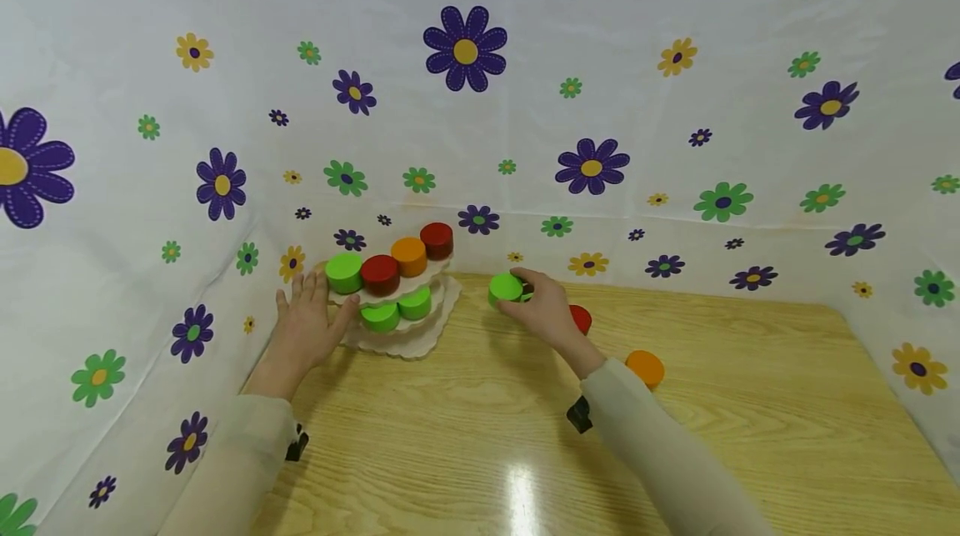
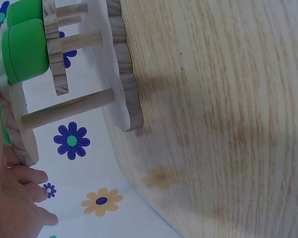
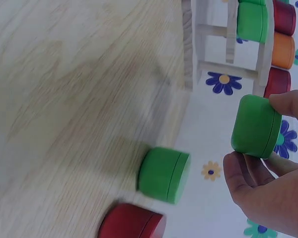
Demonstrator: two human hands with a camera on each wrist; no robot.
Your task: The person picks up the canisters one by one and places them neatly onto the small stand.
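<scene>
A wooden tiered stand (image 1: pixel 408 343) with scalloped shelves is in the left back corner of the table. My left hand (image 1: pixel 303 332) rests at the left end of its top shelf, fingers spread, thumb by the front edge. Several round lidded tins line that shelf, among them a green one (image 1: pixel 344 273), a red one (image 1: pixel 380 275) and an orange one (image 1: pixel 409 257). Green tins (image 1: pixel 381 317) also sit on the shelf below. My right hand (image 1: pixel 546 311) pinches another green tin (image 3: pixel 256 126) between thumb and fingers, lifted above the table, right of the stand.
Below the raised tin, a green tin (image 3: pixel 164 174) stands on the table (image 1: pixel 450 436). Beside it is a red tin (image 1: pixel 580 318), and an orange tin (image 1: pixel 645 369) sits nearer me, by my right sleeve. Flower-printed white sheeting (image 1: pixel 525 127) rises behind the table and at both sides.
</scene>
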